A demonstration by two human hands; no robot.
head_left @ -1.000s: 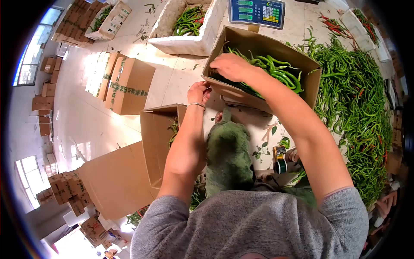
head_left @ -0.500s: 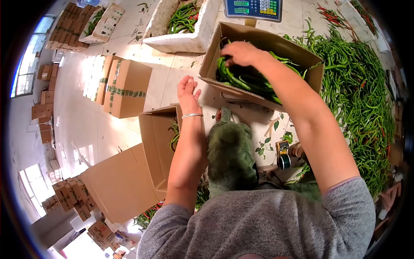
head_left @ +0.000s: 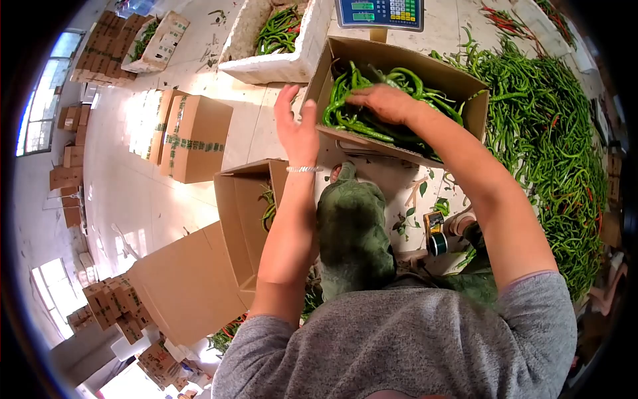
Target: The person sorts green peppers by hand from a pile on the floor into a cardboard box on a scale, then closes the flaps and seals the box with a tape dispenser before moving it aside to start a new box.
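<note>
Long green chili peppers (head_left: 355, 123) lie in an open cardboard box (head_left: 477, 110) in front of me. Inside it, my right hand (head_left: 385, 103) is low over the peppers, touching or nearly touching them. Its fingers point left and are blurred, so whether they grip any pepper cannot be made out. My left hand (head_left: 297, 133) is raised just outside the box's left end, fingers and thumb apart, holding nothing. A bracelet (head_left: 304, 169) circles that wrist.
A scale display (head_left: 380, 13) stands behind the box. A foam box (head_left: 266, 70) holds more peppers. Right of me spreads a large pepper heap (head_left: 551, 153). An open carton (head_left: 232, 199) is beside my left forearm; taped cartons (head_left: 199, 139) stand farther left. A tape roll (head_left: 437, 244) lies near my foot.
My right hand has moved right and nearer to me within the box, uncovering peppers at its left end. My left hand has risen, and its fingers have spread.
</note>
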